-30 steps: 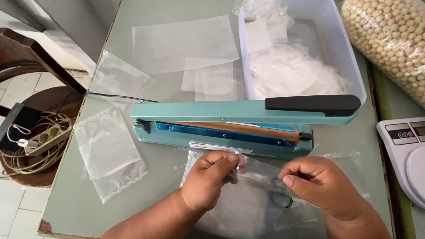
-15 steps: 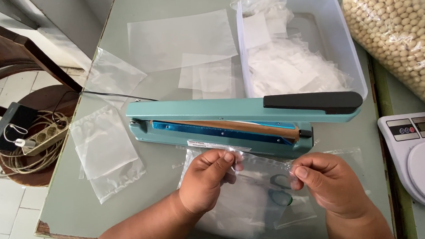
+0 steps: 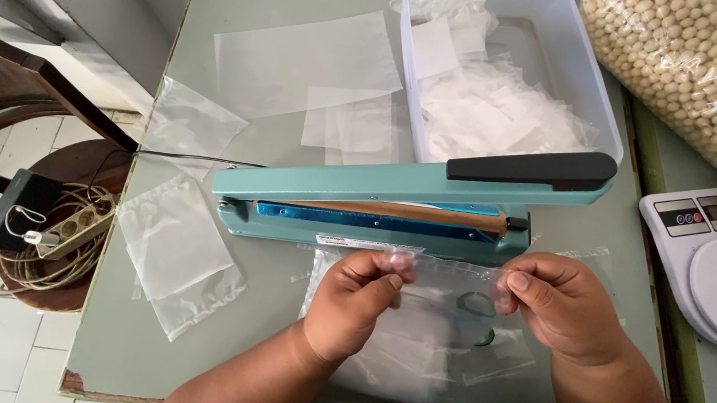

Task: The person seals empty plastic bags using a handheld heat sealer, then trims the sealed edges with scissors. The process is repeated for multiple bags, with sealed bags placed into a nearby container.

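The grey-green counter point(image 3: 280, 263) is the biggest thing here, and everything else sits on it. At the far right lies a big clear sack of pale round beans point(image 3: 678, 54). Next to that is a clear plastic tub point(image 3: 590, 91) with a heap of small see-through bags point(image 3: 485, 117) in it. Across the middle of the counter lies a long teal heat sealer point(image 3: 358, 197) with a black handle point(image 3: 528, 168). Its arm is up, and nothing is lying on its sealing strip. A white kitchen scale point(image 3: 709, 265) sits at the right edge. More flat, empty clear bags point(image 3: 177, 252) lie loose on the left and behind the sealer.

Close to the person, just in front of the sealer, both hands hold up one clear bag point(image 3: 446, 303). The left hand point(image 3: 352, 308) pinches its top edge near the left corner. The right hand point(image 3: 564, 305) pinches the same edge near the right corner. The top edge is pulled straight between them. The bag looks empty. Through it a pair of green-handled scissors point(image 3: 479, 318) shows on the counter below.

It looks like this bag is not sealed yet. Its top edge is near the sealer but not in it.
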